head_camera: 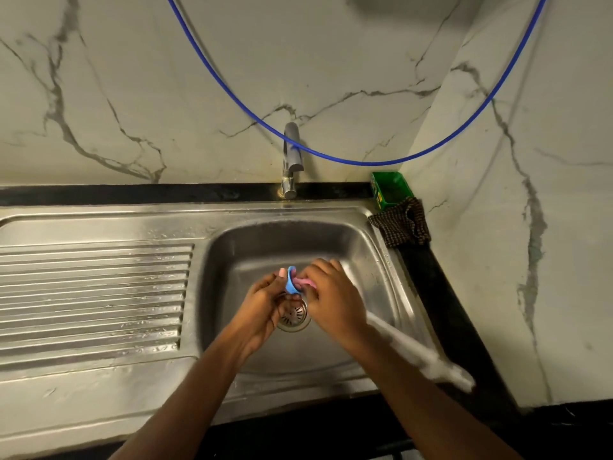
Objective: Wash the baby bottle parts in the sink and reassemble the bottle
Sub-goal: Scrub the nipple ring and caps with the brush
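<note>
looked down into a steel sink (pixel 331 234) set in a dark bench (pixel 441 293). found both hands close together low in the basin, right above the drain strainer (pixel 295 316), with part of the strainer hidden behind the fingers.

saw the left hand (pixel 263 302) curled round a blue ring (pixel 290 283), pinching its rim between thumb and fingertips, the ring turned nearly edge-on. saw the right hand (pixel 328 292) closed on a pink piece (pixel 306 282) touching the ring's right face. caught only a short strip of pink between the knuckles, so could not make out its shape or tell it as lying against the ring or passing through.

noticed a white shaft (pixel 421 355), smeared by blur, running from under the right wrist toward the sink's near right corner. could not tell it as gripped by the right hand or not, nor as joined to the pink piece or not.

made out a tap (pixel 292 161) on the back ledge, crossed in front by a blue hose (pixel 331 158) sagging along the marble wall, both ends cut off at the top edge. spotted a green box (pixel 391 189) in the back right corner, print too small to read, and a checked cloth (pixel 401 224) bunched against it over the sink rim. saw a ribbed drainboard (pixel 93 293) on the left, beaded with drops and cut off at the frame edge. lost both forearms at the bottom edge.
</note>
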Available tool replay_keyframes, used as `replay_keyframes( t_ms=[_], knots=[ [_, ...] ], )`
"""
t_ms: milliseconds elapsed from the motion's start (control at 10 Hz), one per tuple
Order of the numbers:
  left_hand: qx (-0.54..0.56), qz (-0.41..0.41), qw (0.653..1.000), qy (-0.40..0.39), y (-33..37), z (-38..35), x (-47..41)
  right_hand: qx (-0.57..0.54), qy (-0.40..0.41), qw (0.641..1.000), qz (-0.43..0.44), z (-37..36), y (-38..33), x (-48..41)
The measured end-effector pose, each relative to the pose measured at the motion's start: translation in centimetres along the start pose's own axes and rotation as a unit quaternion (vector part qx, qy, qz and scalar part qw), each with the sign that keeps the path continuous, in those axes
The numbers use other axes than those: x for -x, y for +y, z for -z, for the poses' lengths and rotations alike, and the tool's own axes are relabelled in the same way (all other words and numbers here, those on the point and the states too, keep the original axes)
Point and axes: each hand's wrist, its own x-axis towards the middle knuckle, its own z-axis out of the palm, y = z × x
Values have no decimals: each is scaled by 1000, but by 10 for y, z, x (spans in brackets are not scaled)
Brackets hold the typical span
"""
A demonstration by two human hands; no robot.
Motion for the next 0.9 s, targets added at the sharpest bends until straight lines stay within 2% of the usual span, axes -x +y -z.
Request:
replay_keyframes(
  t_ms=[100, 200, 300, 400, 500, 600, 700, 800, 900],
  knots=[
    [-101, -77, 992, -1, 4, 12, 6, -205, -101, 949, -217, 4, -25, -8],
    [-159, -118, 980, -9, 10, 25, 12, -431, -169, 821, -335, 13, -34, -16],
    [-115, -97, 988, -36, 21, 27, 15, -171, -61, 982, -44, 1, -25, -5],
    [-111, -93, 989, -44, 21, 23, 17, 83, -4, 990, 113, -4, -22, -4],
    [-172, -142, 974, -32, 22, 23, 22, -310, -111, 917, -225, 14, -44, -18],
    [-228, -182, 956, -35, 30, 35, 23, -489, -176, 792, -320, 16, -43, -26],
    [-156, -162, 974, -37, 32, 34, 24, -15, -6, 998, 55, 3, -32, -11],
    [-150, -154, 976, -38, 27, 23, 23, 11, -12, 1000, 15, -3, -31, -14],
    [-183, -170, 967, -47, 24, 27, 26, -428, -178, 818, -340, 16, -36, -26]
  ],
)
